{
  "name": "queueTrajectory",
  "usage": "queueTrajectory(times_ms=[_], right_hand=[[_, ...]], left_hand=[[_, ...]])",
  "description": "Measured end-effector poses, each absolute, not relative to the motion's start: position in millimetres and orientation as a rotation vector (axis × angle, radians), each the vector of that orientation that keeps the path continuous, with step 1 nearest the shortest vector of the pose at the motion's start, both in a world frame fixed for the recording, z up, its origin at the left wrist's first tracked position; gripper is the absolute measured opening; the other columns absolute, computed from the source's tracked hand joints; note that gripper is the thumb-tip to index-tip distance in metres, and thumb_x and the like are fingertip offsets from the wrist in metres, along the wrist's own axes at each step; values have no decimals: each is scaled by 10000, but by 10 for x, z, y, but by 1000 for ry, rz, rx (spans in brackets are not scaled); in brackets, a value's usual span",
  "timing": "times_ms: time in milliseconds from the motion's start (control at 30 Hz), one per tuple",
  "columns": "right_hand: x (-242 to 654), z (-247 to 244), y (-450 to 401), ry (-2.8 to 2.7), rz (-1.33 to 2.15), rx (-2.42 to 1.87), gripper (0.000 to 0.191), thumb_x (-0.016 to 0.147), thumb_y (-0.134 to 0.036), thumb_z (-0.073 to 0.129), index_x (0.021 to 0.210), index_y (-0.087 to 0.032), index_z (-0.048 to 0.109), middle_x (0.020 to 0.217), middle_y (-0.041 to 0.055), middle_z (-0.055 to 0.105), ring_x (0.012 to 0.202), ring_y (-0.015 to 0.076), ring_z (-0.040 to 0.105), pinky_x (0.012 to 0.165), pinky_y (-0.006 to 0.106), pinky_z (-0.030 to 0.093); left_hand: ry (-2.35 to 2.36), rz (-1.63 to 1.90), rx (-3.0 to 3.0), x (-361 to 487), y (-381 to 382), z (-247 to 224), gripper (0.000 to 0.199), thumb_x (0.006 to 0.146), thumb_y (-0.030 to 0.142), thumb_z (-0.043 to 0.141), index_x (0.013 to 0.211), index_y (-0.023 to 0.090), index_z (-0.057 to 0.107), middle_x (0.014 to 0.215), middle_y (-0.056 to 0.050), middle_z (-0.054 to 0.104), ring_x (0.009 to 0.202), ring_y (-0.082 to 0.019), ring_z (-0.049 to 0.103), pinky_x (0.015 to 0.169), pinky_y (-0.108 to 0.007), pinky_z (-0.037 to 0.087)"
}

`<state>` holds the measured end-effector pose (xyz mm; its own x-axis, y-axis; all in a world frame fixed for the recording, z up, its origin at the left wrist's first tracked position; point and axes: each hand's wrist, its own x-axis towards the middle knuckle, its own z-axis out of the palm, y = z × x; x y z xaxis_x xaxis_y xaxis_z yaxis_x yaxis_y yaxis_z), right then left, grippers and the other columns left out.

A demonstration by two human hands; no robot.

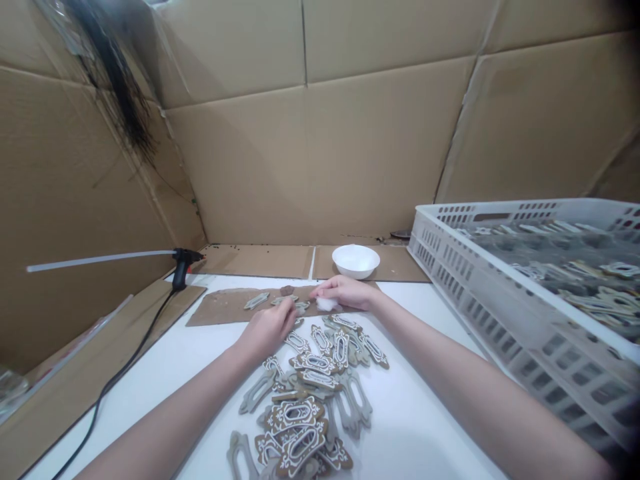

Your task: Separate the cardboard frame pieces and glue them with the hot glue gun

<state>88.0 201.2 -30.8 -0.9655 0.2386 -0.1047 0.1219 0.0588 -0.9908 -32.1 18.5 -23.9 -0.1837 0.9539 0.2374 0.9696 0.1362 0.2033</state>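
Note:
Several grey, oval-slotted pieces, one of them a grey piece [257, 301] at the left, lie on a flat brown cardboard strip [215, 309]. My left hand [273, 325] is closed at the strip's front edge, its fingertips beside the grey pieces; what it holds, if anything, is hidden. My right hand [345, 292] reaches over the strip with fingers curled together, touching a small white wad [327, 304]. Between my forearms spreads a pile of brown pieces with white scrollwork [300, 413], mixed with plain grey ones.
A white bowl [356, 261] sits behind my right hand. A black glue gun [184, 267] with a long white stick and a cable stands at the left. A white plastic crate [500, 313] of pieces fills the right. Cardboard walls [310, 167] enclose the white table [415, 427].

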Motion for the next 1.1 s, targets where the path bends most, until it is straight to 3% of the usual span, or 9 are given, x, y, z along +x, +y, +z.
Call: queueTrajectory(times_ms=[433, 800, 1100], right_hand=[[820, -56, 1625, -2604, 1492, -326, 227, 736, -251, 505, 777, -94, 663, 546, -7, 541, 437, 57, 357, 427, 192, 273], [858, 110, 1379, -2709, 1420, -342, 215, 741, -250, 470, 601, -124, 574, 454, -59, 366, 408, 48, 278, 403, 193, 222], [840, 78, 1345, -2720, 1415, -542, 161, 669, -181, 501, 517, -140, 536, 408, -69, 360, 393, 50, 287, 403, 204, 213]], left_hand=[[-2484, -1182, -1465, -433, 212, -267, 174, 805, 340, 369, 708, 205, 418, 534, 21, 570, 514, -154, 543, 523, -221, 340], [-2467, -1321, -1209, -362, 213, -238, 163, 780, 308, 399, 661, 197, 397, 403, 75, 403, 394, -107, 388, 439, -193, 245], [-2401, -1289, -1218, -312, 185, -218, 163, 800, 307, 387, 680, 198, 408, 450, 68, 435, 423, -104, 418, 457, -203, 279]])
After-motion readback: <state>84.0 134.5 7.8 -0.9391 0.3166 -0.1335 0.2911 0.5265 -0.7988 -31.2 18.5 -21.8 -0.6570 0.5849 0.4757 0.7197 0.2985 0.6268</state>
